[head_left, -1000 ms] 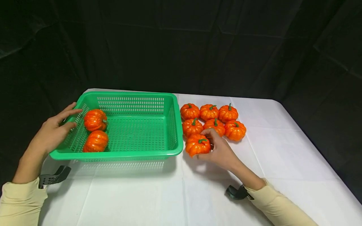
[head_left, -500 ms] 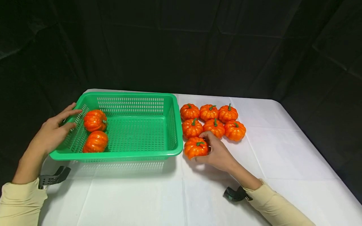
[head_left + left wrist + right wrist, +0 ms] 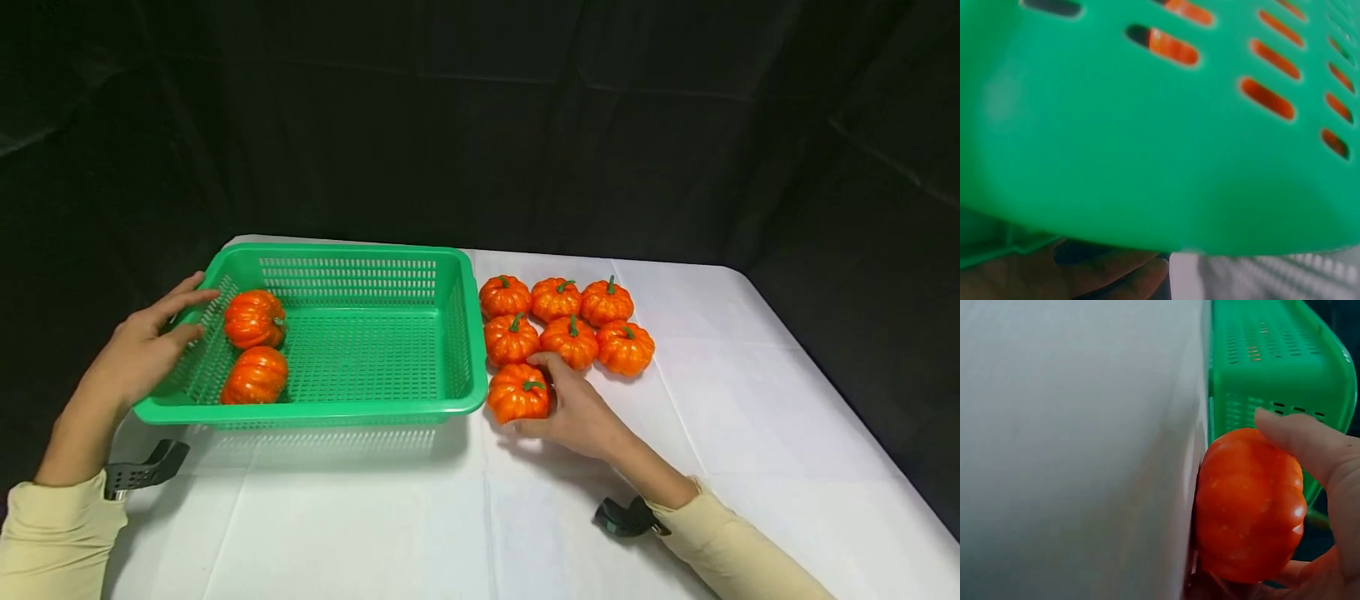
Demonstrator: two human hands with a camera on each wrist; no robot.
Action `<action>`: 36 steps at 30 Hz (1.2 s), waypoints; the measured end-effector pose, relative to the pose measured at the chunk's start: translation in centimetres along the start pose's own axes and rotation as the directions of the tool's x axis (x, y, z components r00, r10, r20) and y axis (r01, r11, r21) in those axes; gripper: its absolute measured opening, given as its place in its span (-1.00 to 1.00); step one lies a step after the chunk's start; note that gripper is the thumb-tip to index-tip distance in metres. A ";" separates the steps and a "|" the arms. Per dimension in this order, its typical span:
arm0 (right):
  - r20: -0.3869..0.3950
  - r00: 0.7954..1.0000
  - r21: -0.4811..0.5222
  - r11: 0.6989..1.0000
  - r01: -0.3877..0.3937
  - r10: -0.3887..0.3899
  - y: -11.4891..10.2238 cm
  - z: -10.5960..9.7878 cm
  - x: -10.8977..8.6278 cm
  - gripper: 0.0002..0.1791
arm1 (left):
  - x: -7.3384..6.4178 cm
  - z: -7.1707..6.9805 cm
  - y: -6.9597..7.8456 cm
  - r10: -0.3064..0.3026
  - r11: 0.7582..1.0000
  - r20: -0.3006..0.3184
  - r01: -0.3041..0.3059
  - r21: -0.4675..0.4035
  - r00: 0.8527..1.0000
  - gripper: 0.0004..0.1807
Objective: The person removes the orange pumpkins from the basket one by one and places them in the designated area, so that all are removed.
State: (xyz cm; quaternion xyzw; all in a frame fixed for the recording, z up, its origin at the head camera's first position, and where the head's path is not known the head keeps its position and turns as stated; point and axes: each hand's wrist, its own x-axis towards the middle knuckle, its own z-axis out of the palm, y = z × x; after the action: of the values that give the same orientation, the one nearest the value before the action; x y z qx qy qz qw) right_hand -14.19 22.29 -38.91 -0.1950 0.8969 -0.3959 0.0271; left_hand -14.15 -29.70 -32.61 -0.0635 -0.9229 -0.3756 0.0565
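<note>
My right hand grips a small orange pumpkin with a green stem, thumb on its near side and fingers on its far side. In the right wrist view the thumb lies against the pumpkin, close over the white cloth. Just left of it stands a green plastic basket with slotted walls. My left hand holds its left rim, thumb and forefinger over the edge; the left wrist view has other fingers below the green wall. Two more pumpkins lie sideways inside, along the left wall.
Several pumpkins sit upright in two rows on the white tablecloth, right of the basket. Those in the near row stand close behind my right hand. Black cloth hangs behind the table.
My right hand has drawn the pumpkin slightly toward me and left, away from the rows; it has barely moved over the last half second. The left hand and basket stay put.
</note>
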 end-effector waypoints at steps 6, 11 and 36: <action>-0.005 1.000 -0.056 0.998 -0.002 0.002 -1.3 -1.0 -0.4 0.05 | 0.2 0.0 0.2 0.005 1.000 -0.004 -0.005 0.005 1.000 -0.45; -0.031 0.998 -0.032 0.998 0.049 -0.050 -3.1 -2.0 -0.1 -0.13 | 0.1 -0.1 0.1 0.003 1.000 -0.009 -0.003 0.008 1.000 -0.46; 0.092 0.934 -0.042 0.936 0.351 -0.346 -17.5 -1.5 8.3 -0.32 | 0.0 -0.1 0.3 -0.005 1.000 -0.005 0.005 0.026 1.000 -0.45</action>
State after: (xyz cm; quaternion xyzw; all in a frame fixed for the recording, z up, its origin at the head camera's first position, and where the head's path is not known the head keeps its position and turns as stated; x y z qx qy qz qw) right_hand -16.37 9.54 -24.39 -0.3678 0.8573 -0.3600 -0.0118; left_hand -14.06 -29.60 -32.32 -0.0596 -0.9278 -0.3637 0.0586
